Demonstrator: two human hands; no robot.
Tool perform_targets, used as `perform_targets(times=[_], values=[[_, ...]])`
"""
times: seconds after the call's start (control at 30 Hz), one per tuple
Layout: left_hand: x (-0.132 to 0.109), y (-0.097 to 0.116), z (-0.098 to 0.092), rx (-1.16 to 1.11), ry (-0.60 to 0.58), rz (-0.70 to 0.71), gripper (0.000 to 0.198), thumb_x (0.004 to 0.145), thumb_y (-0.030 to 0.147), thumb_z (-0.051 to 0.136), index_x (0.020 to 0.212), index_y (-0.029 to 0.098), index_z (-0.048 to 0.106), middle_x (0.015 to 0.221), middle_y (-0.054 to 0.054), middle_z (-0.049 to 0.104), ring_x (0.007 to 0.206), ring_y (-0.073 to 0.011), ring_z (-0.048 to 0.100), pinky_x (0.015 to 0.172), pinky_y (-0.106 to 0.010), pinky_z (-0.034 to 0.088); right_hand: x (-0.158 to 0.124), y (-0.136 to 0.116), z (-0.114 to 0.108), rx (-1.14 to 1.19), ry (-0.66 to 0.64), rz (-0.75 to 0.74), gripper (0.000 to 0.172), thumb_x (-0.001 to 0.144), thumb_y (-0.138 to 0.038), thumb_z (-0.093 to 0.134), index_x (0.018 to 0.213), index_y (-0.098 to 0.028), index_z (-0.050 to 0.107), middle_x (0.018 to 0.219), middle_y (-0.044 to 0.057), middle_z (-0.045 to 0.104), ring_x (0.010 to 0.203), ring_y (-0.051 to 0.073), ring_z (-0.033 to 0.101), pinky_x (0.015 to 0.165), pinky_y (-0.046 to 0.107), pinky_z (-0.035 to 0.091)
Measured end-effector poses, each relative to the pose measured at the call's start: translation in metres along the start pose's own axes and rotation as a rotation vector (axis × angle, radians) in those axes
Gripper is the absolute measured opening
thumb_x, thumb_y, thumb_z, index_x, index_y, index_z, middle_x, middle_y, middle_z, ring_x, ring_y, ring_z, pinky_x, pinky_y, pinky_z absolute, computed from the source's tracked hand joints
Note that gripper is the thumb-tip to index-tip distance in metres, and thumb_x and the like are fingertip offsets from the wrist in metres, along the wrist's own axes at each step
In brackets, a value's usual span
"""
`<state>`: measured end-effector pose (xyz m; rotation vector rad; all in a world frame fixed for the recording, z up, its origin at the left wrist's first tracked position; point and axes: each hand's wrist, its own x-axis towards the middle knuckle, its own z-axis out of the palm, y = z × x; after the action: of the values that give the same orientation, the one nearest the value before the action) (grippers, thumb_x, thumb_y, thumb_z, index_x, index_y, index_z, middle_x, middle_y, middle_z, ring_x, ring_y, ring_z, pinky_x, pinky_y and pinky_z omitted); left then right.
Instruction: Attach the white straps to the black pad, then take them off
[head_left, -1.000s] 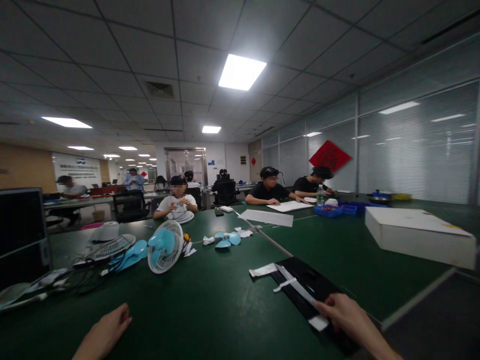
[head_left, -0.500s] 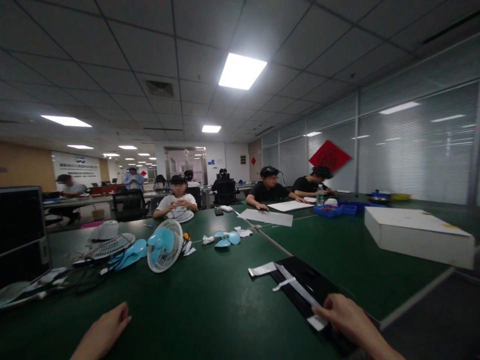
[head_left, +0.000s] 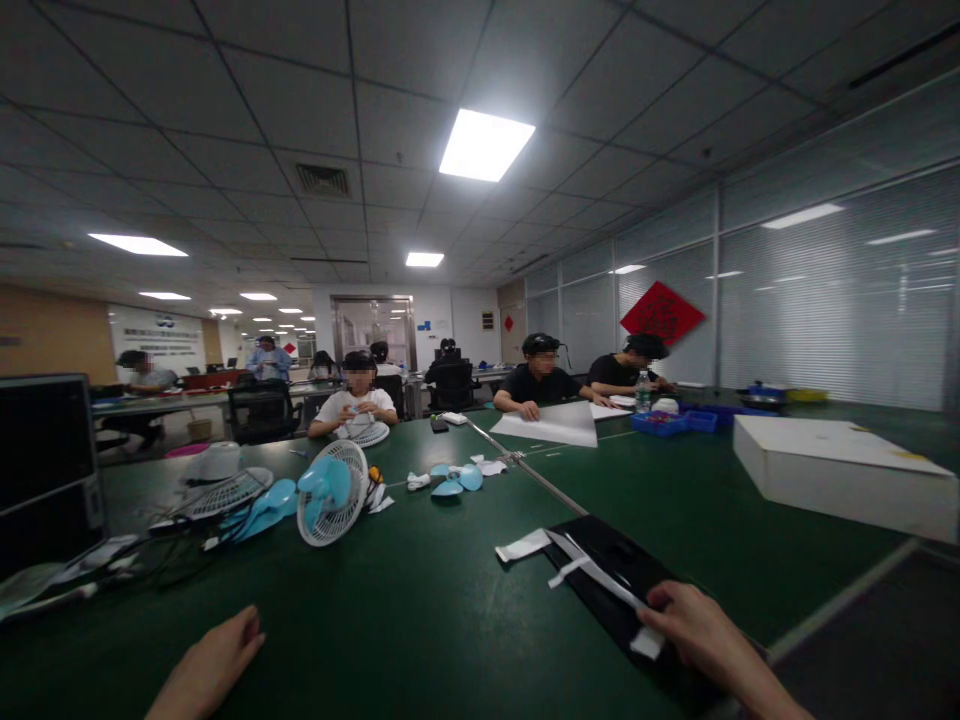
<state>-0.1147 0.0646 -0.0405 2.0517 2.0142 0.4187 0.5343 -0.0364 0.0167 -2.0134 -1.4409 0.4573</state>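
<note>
My right hand (head_left: 694, 625) pinches the near end of a thin, glossy black pouch (head_left: 600, 535) on the green table, at a long white strip (head_left: 596, 570) along its edge. Its exact material cannot be told. White tabs stick out from the pouch's left side, and another white flap (head_left: 648, 643) hangs below my fingertips. My left hand (head_left: 210, 660) is at the lower left, low over the table, with its fingers curled together and nothing visible in them. Part of the pouch is hidden behind my right hand.
Left of centre lie a white fan grille with blue blades (head_left: 330, 493), loose blue blades (head_left: 456, 478) and tangled cables. A white box (head_left: 840, 470) stands right, near blue trays (head_left: 660, 422). Across the table, a co-worker handles a white sheet (head_left: 551, 425); another person holds fan parts.
My right hand has shifted slightly right, and the pouch's near end has moved with it. My left hand stays about still. The co-worker's white sheet has lifted and moved.
</note>
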Motion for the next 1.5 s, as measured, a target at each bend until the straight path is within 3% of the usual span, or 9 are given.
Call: perform_targets(times=[0.3,0.43,0.67,0.8,1.0,1.13,1.27,1.37,1.5], values=[[0.003,-0.007,0.004,0.017,-0.014,0.031,0.029,0.086,0.039,0.032,0.092,0.020,0.053,0.095,-0.008,0.067,0.083,-0.0211,0.063,0.071,-0.031,0.046,-0.003,-0.006,-0.003,0.444,0.048,-0.059,0.037,0.064,-0.041,0.063,0.092,-0.016,0.064,0.060,0.000,0.057,0.046,0.012,0.051,0.038,0.021,0.034],[0.002,-0.006,0.002,0.003,-0.023,0.011,0.029,0.086,0.040,0.033,0.092,0.020,0.054,0.095,-0.008,0.067,0.083,-0.0217,0.063,0.070,-0.031,0.046,-0.006,-0.030,-0.012,0.527,0.085,-0.139,0.044,0.064,-0.047,0.061,0.094,-0.015,0.064,0.063,-0.001,0.056,0.047,0.011,0.047,0.039,0.022,0.032],[0.003,-0.005,-0.001,-0.001,-0.045,0.001,0.029,0.084,0.042,0.036,0.093,0.021,0.054,0.096,-0.007,0.067,0.086,-0.0212,0.064,0.071,-0.029,0.046,0.005,-0.079,-0.016,0.554,0.165,-0.250,0.042,0.069,-0.044,0.059,0.099,-0.015,0.062,0.074,0.004,0.065,0.057,0.016,0.056,0.044,0.023,0.038],[-0.002,0.004,-0.005,0.005,-0.041,-0.009,0.027,0.083,0.041,0.037,0.093,0.022,0.054,0.097,-0.007,0.067,0.087,-0.0215,0.064,0.071,-0.029,0.046,0.036,-0.101,0.000,0.431,0.311,-0.397,0.033,0.076,-0.039,0.053,0.096,-0.015,0.061,0.077,0.006,0.067,0.067,0.020,0.062,0.057,0.028,0.045],[-0.013,0.025,-0.013,0.025,-0.041,-0.034,0.025,0.084,0.036,0.032,0.088,0.021,0.052,0.096,-0.008,0.067,0.086,-0.0218,0.063,0.072,-0.030,0.045,0.076,-0.123,0.043,-0.043,0.471,-0.578,0.025,0.086,-0.022,0.040,0.102,-0.018,0.059,0.096,0.008,0.065,0.080,0.019,0.062,0.073,0.029,0.045],[-0.018,0.033,-0.017,0.022,-0.036,-0.045,0.023,0.083,0.035,0.032,0.086,0.022,0.051,0.095,-0.007,0.068,0.085,-0.0218,0.063,0.071,-0.030,0.045,0.072,-0.129,0.078,-0.387,0.305,-0.633,0.028,0.086,-0.011,0.038,0.100,-0.020,0.060,0.105,0.009,0.060,0.090,0.019,0.060,0.068,0.024,0.043],[-0.014,0.026,-0.014,0.025,-0.051,-0.022,0.026,0.084,0.035,0.031,0.089,0.021,0.052,0.098,-0.009,0.067,0.087,-0.0217,0.063,0.072,-0.030,0.045,0.058,-0.130,0.104,-0.447,0.117,-0.634,0.025,0.082,-0.012,0.047,0.101,-0.020,0.061,0.102,0.010,0.061,0.090,0.020,0.060,0.065,0.023,0.042],[-0.008,0.016,-0.009,0.018,-0.052,-0.015,0.027,0.084,0.036,0.032,0.091,0.021,0.053,0.098,-0.008,0.067,0.086,-0.0210,0.063,0.072,-0.030,0.045,0.053,-0.129,0.105,-0.431,0.114,-0.621,0.021,0.082,-0.018,0.052,0.099,-0.020,0.062,0.101,0.010,0.062,0.090,0.021,0.060,0.068,0.024,0.043],[-0.003,0.005,-0.003,0.013,-0.025,0.006,0.027,0.085,0.037,0.034,0.091,0.021,0.053,0.096,-0.008,0.067,0.084,-0.0208,0.063,0.071,-0.030,0.045,0.056,-0.114,0.078,-0.414,0.165,-0.594,0.021,0.084,-0.024,0.050,0.099,-0.019,0.063,0.104,0.011,0.061,0.094,0.022,0.059,0.076,0.028,0.044]])
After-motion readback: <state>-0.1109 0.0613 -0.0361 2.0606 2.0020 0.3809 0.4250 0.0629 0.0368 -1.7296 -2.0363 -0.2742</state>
